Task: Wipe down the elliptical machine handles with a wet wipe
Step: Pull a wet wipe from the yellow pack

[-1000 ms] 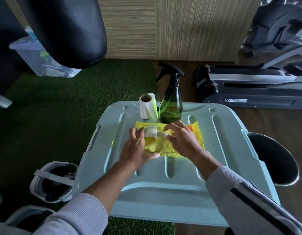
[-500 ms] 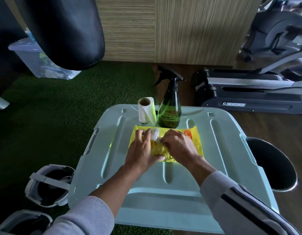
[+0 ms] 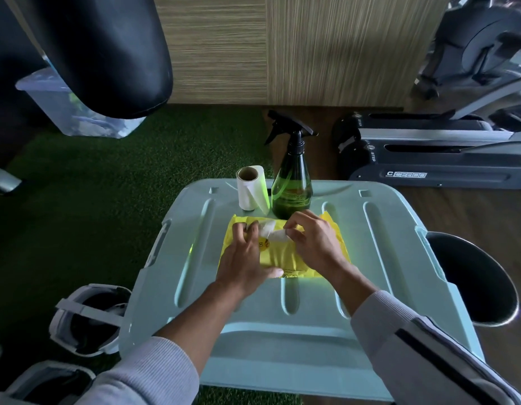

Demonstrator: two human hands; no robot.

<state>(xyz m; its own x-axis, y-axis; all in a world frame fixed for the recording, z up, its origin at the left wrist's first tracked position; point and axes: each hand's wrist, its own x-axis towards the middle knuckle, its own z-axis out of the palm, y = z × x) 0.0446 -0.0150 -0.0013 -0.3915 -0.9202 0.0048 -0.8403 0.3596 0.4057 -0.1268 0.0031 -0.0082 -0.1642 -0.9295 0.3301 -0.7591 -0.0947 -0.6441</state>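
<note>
Left hand (image 3: 244,258) flat on yellow wipe pack (image 3: 282,258), fingers relaxed, pressing it onto pale blue bin lid (image 3: 385,258). Right hand (image 3: 315,241) pinching white wet wipe (image 3: 272,232) at pack's opening. Behind pack: paper roll (image 3: 251,188), green spray bottle (image 3: 291,188). Far right, elliptical machine (image 3: 443,147) on floor.

Left hand (image 3: 244,260) presses yellow wipe pack (image 3: 282,258); right hand (image 3: 313,240) pinches white wipe (image 3: 275,232).
</note>
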